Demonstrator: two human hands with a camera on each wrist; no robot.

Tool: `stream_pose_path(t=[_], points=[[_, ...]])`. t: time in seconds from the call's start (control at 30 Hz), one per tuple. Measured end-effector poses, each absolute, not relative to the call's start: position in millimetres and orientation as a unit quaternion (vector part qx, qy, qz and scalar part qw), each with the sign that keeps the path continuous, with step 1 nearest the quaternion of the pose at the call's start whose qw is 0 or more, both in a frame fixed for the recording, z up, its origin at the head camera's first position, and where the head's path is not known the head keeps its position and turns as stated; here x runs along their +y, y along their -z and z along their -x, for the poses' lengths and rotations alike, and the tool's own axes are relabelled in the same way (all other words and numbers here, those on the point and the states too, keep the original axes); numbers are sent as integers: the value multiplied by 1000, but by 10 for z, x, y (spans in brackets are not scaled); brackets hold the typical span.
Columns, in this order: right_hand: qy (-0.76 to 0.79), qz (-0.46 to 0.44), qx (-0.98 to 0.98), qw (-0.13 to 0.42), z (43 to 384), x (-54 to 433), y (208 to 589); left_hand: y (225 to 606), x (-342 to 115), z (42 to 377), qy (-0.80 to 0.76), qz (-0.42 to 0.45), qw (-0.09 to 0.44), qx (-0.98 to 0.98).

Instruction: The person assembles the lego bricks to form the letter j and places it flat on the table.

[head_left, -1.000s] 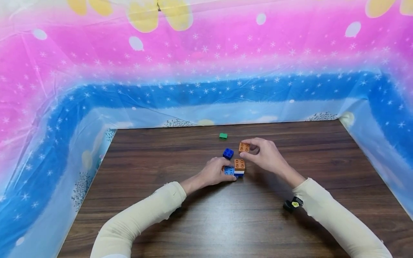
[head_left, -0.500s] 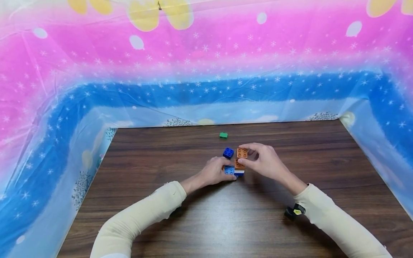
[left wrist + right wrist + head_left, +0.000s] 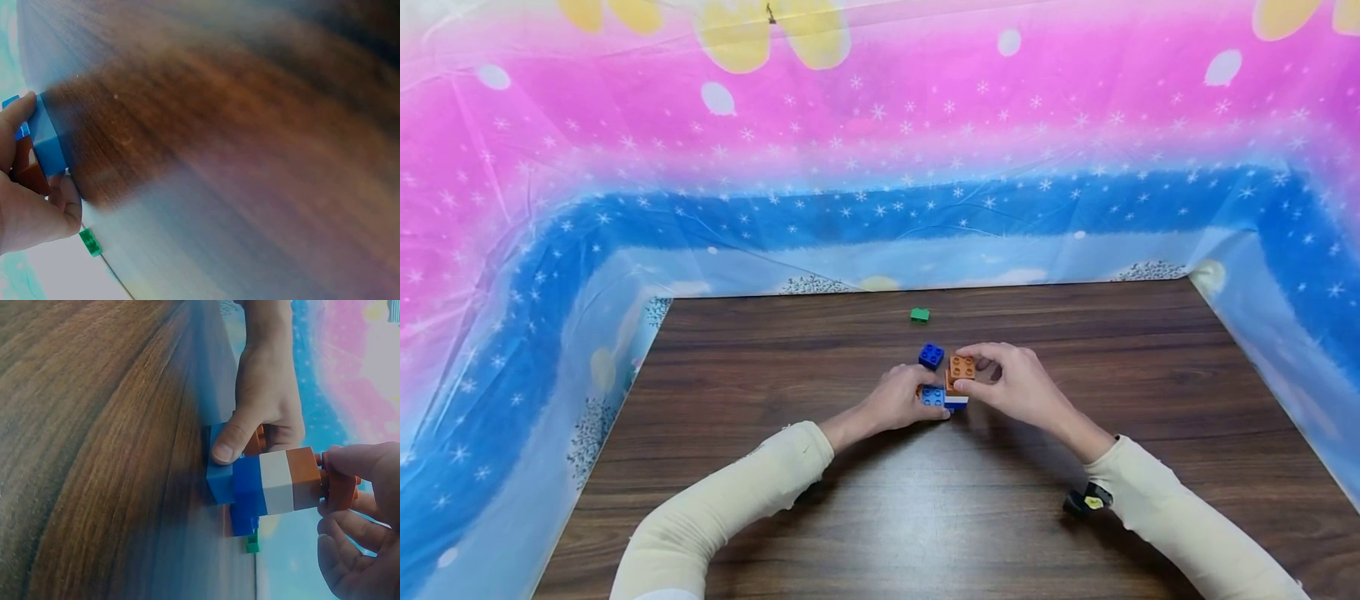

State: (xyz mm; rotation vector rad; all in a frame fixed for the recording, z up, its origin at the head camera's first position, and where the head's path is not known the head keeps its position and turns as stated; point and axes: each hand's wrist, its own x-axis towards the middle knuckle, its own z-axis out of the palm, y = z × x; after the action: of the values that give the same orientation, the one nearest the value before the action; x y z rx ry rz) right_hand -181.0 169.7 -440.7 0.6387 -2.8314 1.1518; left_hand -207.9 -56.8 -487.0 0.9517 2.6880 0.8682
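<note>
Right of centre in the head view, the right hand (image 3: 1011,379) has its grip pinching an orange brick (image 3: 962,366), roughly in line with the upright long axis of the stack (image 3: 956,402) below; contact is unclear. The left hand (image 3: 892,398) clasps the light-blue brick (image 3: 932,396) at the stack's left.

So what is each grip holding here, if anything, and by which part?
The right grip pinches an orange brick by two opposite sides. The left grip holds the light-blue base brick, thumb on its near side; far-side contact is hidden.
</note>
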Motion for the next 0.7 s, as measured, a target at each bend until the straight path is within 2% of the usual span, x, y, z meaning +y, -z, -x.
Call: stream_pose_path(t=[0.7], points=[[-369,-229,-901,24,1791,1675,4450,4872,-570,2079,-293,-322,76,897]])
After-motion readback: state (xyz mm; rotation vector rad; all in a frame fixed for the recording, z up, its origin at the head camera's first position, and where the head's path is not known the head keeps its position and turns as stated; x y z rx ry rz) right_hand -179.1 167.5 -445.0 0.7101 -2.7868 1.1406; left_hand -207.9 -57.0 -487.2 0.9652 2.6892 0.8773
